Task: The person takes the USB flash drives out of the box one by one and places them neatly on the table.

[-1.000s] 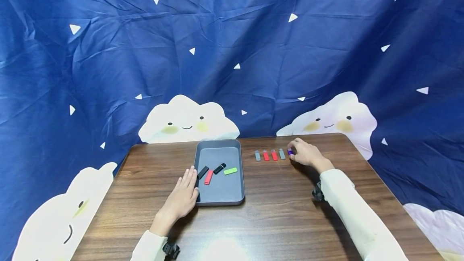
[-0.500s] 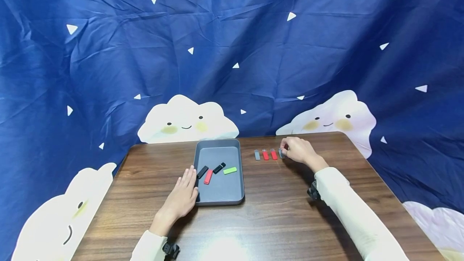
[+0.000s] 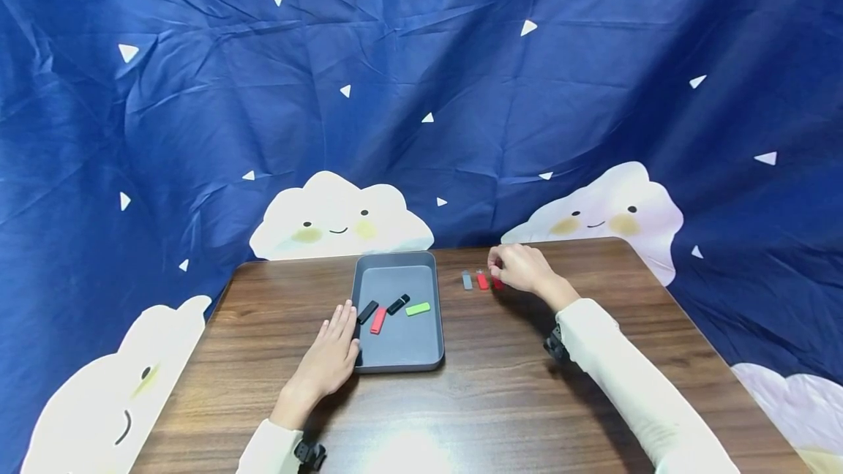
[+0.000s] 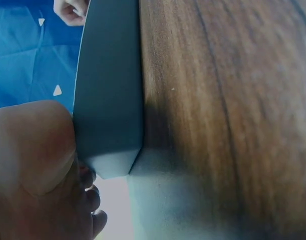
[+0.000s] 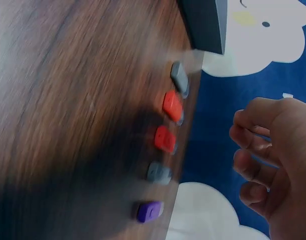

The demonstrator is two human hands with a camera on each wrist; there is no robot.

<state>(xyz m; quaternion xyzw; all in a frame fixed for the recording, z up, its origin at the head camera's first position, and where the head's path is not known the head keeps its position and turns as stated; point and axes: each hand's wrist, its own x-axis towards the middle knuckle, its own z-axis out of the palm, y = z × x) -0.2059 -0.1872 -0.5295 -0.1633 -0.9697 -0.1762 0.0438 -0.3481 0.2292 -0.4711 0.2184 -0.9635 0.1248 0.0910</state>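
My left hand [image 3: 329, 353] rests with straight fingers against the left wall of a grey tray [image 3: 431, 366]. The right hand [image 3: 523, 269] hovers over a row of USB sticks, fingers loosely curled and holding nothing, as the right wrist view shows. That row has a grey USB stick [image 5: 180, 77] nearest the tray, a red USB stick [image 5: 173, 106], another red USB stick [image 5: 166, 139], a second grey USB stick [image 5: 159, 173] and a purple USB stick [image 5: 150, 212]. In the head view the right hand hides the last two and partly covers one red stick.
Inside the tray lie two black USB sticks [image 3: 398, 304], a red one [image 3: 378, 320] and a lime-green one [image 3: 418, 309]. A brown wooden table [image 3: 500, 401] carries everything. Behind its far edge hangs a blue curtain [image 3: 395, 130] with clouds.
The right hand has moved left along the row, from the purple USB stick past the grey one to above a red one. The left hand and tray stay put.
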